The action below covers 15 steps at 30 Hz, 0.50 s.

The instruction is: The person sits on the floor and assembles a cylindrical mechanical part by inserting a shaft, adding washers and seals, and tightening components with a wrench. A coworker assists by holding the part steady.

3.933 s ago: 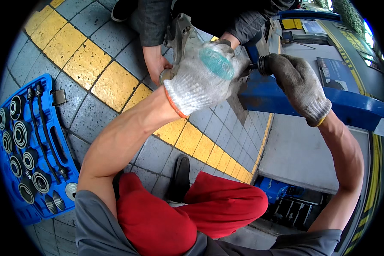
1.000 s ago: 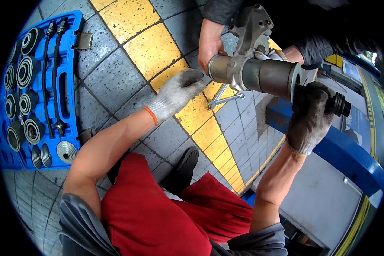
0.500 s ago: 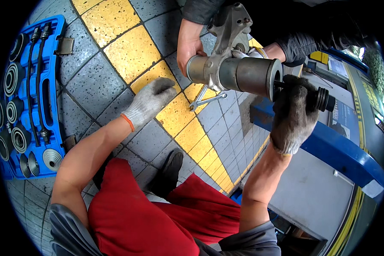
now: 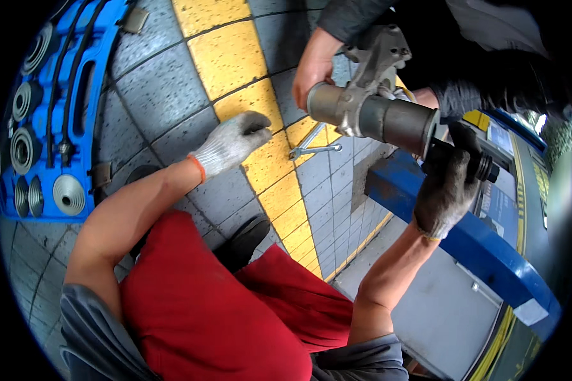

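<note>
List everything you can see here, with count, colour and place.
Case: 1, blue, floor at far left
Rods: 2, black, in the case
Rings: at least six, grey, in the case
Wrenches: 2, silver, floor near the centre
Bracket: 1, grey, upper centre
Tube pieces: at least two, grey, either side of the bracket
Bolt: 1, black, at the tube's right end
Beam: 1, blue, right
Tiles: many, grey and yellow, floor
Co-worker's bare hand: 1, at the tube's left end
Trousers: 1 pair, red, bottom
Left hand: 1, pale glove, holding nothing, above the floor
Right hand: 1, dirty grey glove, around the bolt
</note>
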Available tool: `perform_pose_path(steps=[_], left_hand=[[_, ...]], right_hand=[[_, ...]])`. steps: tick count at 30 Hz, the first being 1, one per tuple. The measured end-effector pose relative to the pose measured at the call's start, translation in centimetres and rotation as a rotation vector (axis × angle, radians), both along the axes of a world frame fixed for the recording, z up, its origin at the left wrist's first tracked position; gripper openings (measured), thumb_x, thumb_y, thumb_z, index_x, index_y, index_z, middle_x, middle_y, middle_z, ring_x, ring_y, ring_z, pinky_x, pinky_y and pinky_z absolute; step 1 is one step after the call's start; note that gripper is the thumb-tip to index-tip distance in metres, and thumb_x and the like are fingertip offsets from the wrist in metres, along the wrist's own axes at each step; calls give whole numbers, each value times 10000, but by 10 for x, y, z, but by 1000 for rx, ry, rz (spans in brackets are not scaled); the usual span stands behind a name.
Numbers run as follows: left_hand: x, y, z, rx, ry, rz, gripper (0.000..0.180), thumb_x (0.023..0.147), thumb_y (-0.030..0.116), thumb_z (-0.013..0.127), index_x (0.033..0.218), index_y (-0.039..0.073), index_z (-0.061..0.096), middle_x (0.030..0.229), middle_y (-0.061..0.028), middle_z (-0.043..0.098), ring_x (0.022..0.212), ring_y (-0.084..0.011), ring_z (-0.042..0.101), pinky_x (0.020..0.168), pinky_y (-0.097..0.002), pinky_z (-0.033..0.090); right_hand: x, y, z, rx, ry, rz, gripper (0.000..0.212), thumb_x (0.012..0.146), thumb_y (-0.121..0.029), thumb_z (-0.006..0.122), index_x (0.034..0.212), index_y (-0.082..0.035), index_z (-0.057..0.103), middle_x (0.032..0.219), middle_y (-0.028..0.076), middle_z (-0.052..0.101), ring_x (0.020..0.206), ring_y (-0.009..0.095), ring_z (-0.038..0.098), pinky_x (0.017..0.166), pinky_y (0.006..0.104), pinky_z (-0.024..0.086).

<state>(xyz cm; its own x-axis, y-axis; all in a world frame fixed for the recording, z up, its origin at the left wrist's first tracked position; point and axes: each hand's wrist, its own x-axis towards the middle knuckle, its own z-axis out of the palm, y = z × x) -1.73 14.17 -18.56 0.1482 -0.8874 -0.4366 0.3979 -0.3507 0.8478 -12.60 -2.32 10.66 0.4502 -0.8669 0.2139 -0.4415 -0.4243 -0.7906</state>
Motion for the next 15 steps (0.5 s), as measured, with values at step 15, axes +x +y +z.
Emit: perform_pose_path(steps=[15], left_hand=[[-7, 8, -10, -100, 15, 50, 415, 971, 351, 631, 1201, 13, 704, 1147, -181, 745, 1075, -303, 703, 945, -382, 526]], right_hand=[[-21, -24, 8, -60, 27, 2, 249, 1063, -254, 634, 1083, -5, 638, 1013, 81, 680, 897, 140, 650, 779, 265, 562]])
